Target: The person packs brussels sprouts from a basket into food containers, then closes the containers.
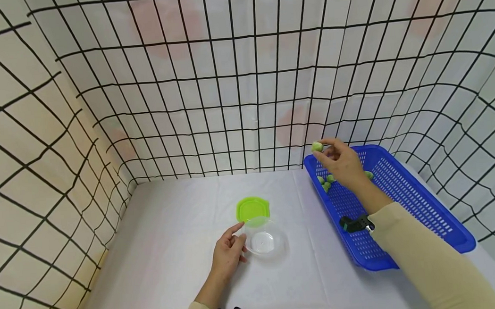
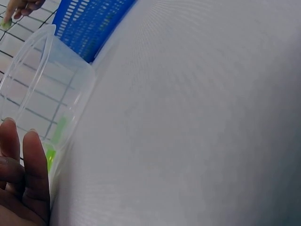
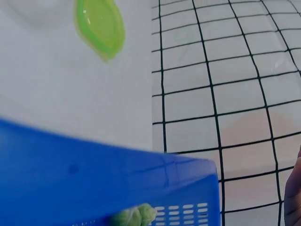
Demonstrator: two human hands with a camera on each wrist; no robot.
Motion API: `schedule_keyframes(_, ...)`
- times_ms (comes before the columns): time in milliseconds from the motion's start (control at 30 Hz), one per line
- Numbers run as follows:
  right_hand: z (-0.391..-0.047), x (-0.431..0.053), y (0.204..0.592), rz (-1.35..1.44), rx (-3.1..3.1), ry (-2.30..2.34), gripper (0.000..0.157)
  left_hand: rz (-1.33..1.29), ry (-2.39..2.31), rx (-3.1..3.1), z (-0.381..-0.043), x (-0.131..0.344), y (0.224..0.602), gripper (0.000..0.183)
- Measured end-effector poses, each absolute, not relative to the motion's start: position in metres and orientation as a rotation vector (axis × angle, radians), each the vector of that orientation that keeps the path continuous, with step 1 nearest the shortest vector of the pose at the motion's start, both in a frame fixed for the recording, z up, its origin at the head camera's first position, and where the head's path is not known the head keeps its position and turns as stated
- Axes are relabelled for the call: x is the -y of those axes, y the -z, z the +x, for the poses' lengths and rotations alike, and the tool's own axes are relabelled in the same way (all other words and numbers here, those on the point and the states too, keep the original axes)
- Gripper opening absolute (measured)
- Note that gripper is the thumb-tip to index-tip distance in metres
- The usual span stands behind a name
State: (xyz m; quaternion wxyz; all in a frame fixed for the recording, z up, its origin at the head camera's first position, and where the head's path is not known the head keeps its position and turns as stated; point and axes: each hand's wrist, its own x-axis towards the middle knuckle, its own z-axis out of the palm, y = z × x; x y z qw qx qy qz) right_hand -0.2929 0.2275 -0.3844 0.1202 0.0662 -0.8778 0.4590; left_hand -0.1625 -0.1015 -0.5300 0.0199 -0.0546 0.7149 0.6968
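Observation:
My right hand point(image 1: 342, 164) pinches a small Brussels sprout point(image 1: 317, 146) between thumb and fingertips, raised over the far left corner of a blue perforated plastic basket point(image 1: 420, 200). Inside that basket lie several more Brussels sprouts point(image 3: 134, 215). My left hand point(image 1: 228, 255) is at the left side of a clear round plastic bowl point(image 1: 263, 242), fingertips right at its rim and wall. Seen from the left wrist, the fingers point(image 2: 35, 160) lie fairly straight beside the bowl's translucent wall point(image 2: 70, 80). The bowl stands upright, and its base shows through with nothing on it.
A bright green lid point(image 1: 250, 207) lies flat just behind the bowl, partly overlapped by its rim. A white cloth point(image 1: 171, 225) covers the table. Black wire mesh point(image 1: 257, 102) over white sheeting encloses the back and both sides. The basket's raised wall point(image 3: 94, 174) borders the right.

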Motion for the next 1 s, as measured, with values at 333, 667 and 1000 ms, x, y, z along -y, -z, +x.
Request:
schedule_keyframes(333,-0.284,-0.216,0.381,0.253,2.560,-1.281,0.046,-0.149,-2.127,-2.260,-0.162,0.103,0.532,0.041)
schedule_keyframes(667,-0.272,-0.207,0.380,0.325,2.544,-1.321,0.047,-0.168,-2.127,-2.249,-0.165,0.103,0.536,0.041)
schedule_keyframes(1000,-0.264,-0.195,0.379,0.365,2.542,-1.372,0.041,-0.159,-2.138,-2.242,-0.164,0.102,0.535,0.041)
